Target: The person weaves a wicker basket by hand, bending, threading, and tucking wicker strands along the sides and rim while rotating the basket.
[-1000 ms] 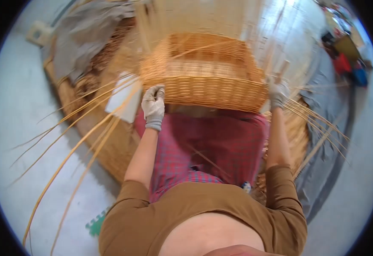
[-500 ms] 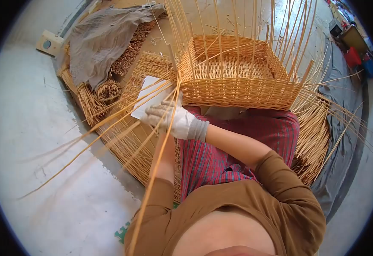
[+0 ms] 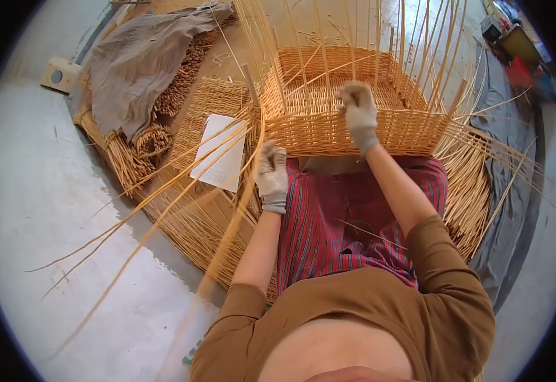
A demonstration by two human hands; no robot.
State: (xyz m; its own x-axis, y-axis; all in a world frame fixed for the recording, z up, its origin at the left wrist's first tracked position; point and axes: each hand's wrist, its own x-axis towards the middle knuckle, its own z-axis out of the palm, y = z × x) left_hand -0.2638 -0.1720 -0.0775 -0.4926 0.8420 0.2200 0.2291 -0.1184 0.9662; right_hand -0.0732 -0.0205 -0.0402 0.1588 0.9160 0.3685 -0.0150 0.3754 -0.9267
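A rectangular wicker basket (image 3: 354, 135) with tall upright stakes (image 3: 327, 57) stands in front of my knees. My left hand (image 3: 271, 177), in a pale work glove, is at the basket's near left corner with its fingers curled; what they hold, if anything, is hidden. Just left of it a blurred long wicker strand (image 3: 250, 184) hangs down from the corner. My right hand (image 3: 358, 116), gloved too, is raised before the basket's front wall near the rim. Its fingers are closed, and I cannot make out anything in them.
Several loose strands (image 3: 163, 184) fan out left across a white sheet of paper (image 3: 219, 153). Bundled rods (image 3: 116, 149) lie under a grey cloth (image 3: 135, 70) at the left. More rods (image 3: 472, 191) lie at the right beside a dark sheet (image 3: 507, 146).
My right hand has moved from beside my left hand at the corner strands to the front wall's middle. My left hand now shows at the corner. The long strand has swung.
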